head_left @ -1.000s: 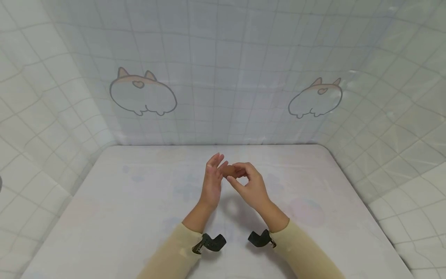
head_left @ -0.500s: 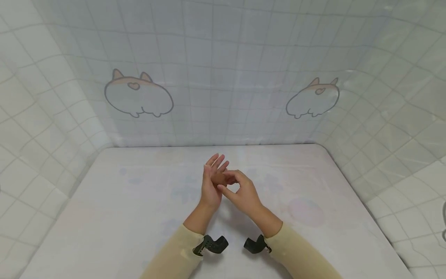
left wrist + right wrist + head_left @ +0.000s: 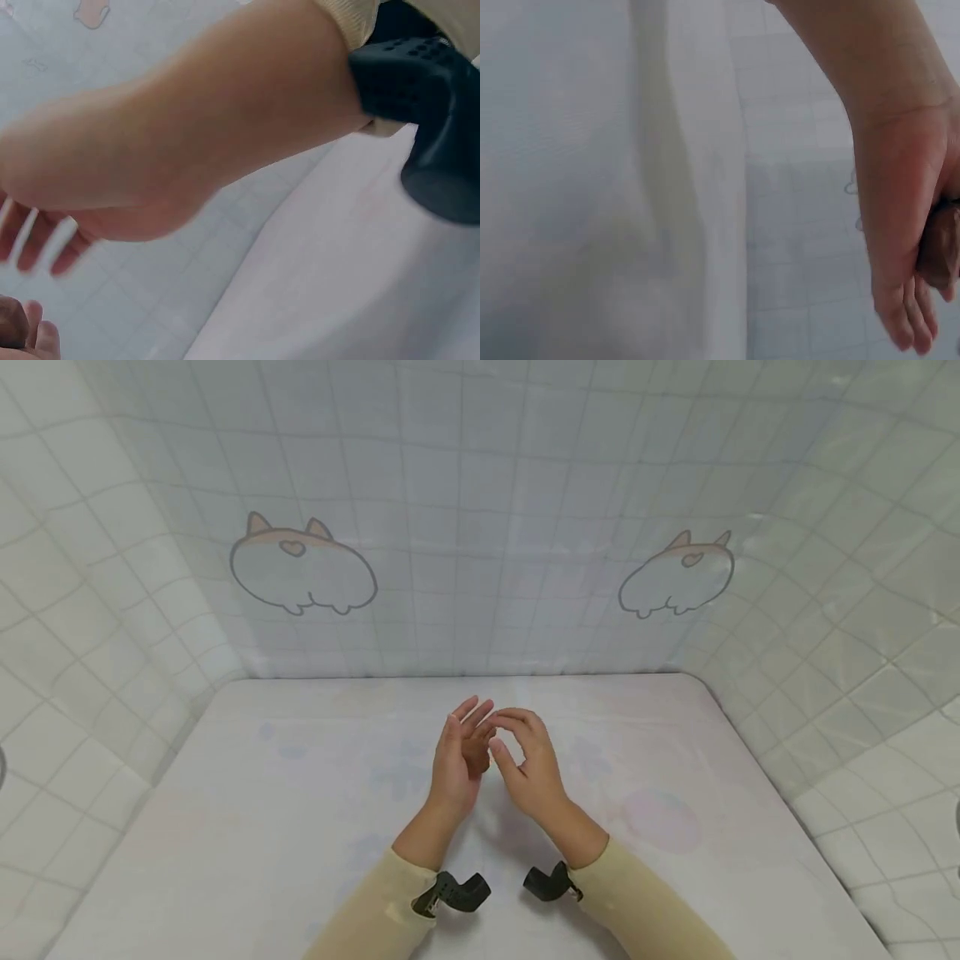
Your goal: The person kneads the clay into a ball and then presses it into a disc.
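Note:
A small brown lump, rounded like a ball of clay or a nut (image 3: 475, 755), lies against the palm of the left hand (image 3: 452, 768). That hand is tilted up, its fingers stretched out and spread. Close on its right, the right hand (image 3: 531, 768) curves its thumb and fingers with a gap between them, and nothing is seen gripped there. In the right wrist view the brown lump (image 3: 940, 247) sits at the right edge beside the left hand's palm (image 3: 904, 195). In the left wrist view the right hand (image 3: 82, 165) looms large; the lump (image 3: 11, 322) is partly cut off.
Both hands are above a white table (image 3: 262, 818) with faint printed colours. A white grid-patterned curtain (image 3: 480, 527) with dog drawings rises behind it and on both sides. Black wrist mounts (image 3: 461, 893) stick out from both beige sleeves.
The right hand has brought the brown lump left to the left palm and let it go there. Its fingers have since lifted slightly away.

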`<state>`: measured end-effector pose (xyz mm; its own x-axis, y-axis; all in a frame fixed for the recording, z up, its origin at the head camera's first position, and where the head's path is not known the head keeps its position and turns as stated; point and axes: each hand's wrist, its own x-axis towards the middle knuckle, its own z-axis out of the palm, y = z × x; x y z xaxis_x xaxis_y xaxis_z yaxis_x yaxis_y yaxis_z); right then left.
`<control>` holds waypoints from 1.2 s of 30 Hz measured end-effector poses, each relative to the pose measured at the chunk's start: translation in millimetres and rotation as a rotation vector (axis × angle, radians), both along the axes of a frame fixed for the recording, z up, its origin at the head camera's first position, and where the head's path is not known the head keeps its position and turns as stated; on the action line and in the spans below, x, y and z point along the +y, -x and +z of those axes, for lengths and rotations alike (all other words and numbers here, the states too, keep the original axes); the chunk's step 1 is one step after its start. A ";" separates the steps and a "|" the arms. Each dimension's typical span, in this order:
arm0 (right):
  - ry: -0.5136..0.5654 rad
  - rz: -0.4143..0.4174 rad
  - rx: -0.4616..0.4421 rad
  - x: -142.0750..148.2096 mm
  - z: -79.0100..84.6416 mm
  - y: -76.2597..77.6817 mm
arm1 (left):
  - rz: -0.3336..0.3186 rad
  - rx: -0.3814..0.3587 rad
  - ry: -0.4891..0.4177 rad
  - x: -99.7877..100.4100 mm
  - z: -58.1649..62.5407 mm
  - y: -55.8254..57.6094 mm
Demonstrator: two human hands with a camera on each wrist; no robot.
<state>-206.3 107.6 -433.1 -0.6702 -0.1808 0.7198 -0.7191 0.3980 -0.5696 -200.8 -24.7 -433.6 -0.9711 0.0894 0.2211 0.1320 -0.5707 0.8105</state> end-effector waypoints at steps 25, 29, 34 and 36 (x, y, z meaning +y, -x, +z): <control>-0.025 0.154 -0.070 -34.4 8.2 1.3 | 0.074 0.121 -0.009 4.8 17.9 -8.7; -0.016 0.215 -0.002 -38.9 7.2 -2.1 | 0.083 0.150 -0.007 0.4 26.4 -3.4; 0.046 0.325 -0.020 -43.7 5.8 -12.4 | 0.090 0.163 0.108 -6.4 32.9 2.2; 0.102 0.365 -0.096 -44.7 4.9 -17.8 | 0.096 0.182 0.206 -8.6 32.3 3.6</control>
